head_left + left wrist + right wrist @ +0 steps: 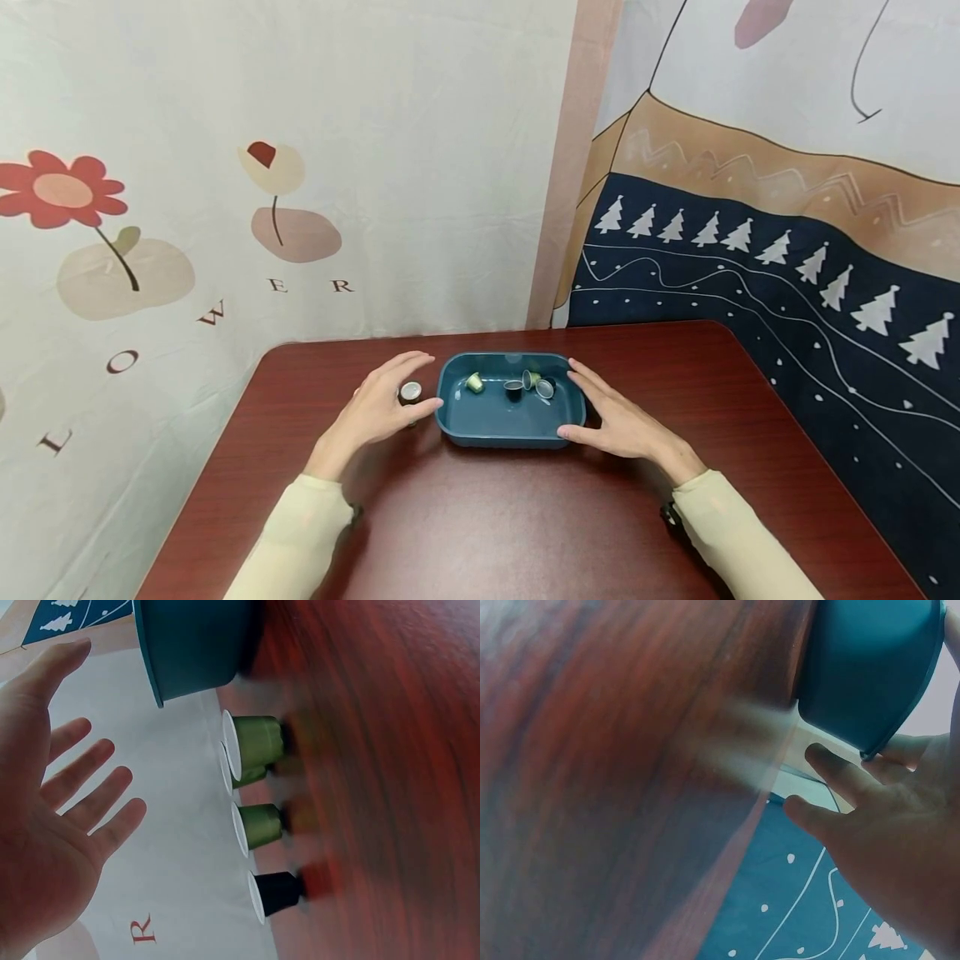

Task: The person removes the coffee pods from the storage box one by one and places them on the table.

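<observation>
A teal rectangular tray [502, 442] sits on the table with several coffee capsules inside, among them a green one [474, 382] and a black one [513, 391]. Left of the tray is my left hand [375, 408], fingers spread and holding nothing. Beside that hand, in the left wrist view, several capsules stand lid up on the table: green ones [260, 740] and a black one [278, 891]. In the head view the hand partly hides them. My right hand [621, 418] is at the tray's right end, fingers extended by its rim; whether they touch it I cannot tell.
The reddish-brown wooden table [480, 517] reaches back to a light printed curtain [450, 167]. On the right hangs a dark blue cloth [675, 267] with white trees. The tray stands near the table's back edge.
</observation>
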A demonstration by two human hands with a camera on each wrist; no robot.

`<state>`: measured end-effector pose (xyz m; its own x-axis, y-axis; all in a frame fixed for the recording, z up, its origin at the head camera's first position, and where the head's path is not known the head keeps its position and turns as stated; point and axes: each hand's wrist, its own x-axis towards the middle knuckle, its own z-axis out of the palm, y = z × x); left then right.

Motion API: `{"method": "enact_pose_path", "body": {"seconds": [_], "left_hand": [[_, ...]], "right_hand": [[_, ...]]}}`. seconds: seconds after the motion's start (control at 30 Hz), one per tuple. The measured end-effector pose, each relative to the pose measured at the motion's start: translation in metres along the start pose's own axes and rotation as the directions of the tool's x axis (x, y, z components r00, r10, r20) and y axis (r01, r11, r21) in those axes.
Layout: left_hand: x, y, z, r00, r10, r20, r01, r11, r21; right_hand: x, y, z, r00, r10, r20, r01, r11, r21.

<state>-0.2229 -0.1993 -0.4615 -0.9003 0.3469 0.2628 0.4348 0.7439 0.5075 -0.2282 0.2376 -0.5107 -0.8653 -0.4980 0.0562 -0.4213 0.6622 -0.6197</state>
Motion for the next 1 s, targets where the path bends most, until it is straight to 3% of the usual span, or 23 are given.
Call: {"method": "enact_pose_path", "body": {"seconds": [1.0], "left_hand": [[0.041, 0.031, 0.013, 0.988, 0.095, 0.121, -0.097, 0.995, 0.012]], "right_hand": [[-0.001, 0.001, 0.0, 1.0, 0.001, 0.008, -0.002, 1.0, 0.005]]}}
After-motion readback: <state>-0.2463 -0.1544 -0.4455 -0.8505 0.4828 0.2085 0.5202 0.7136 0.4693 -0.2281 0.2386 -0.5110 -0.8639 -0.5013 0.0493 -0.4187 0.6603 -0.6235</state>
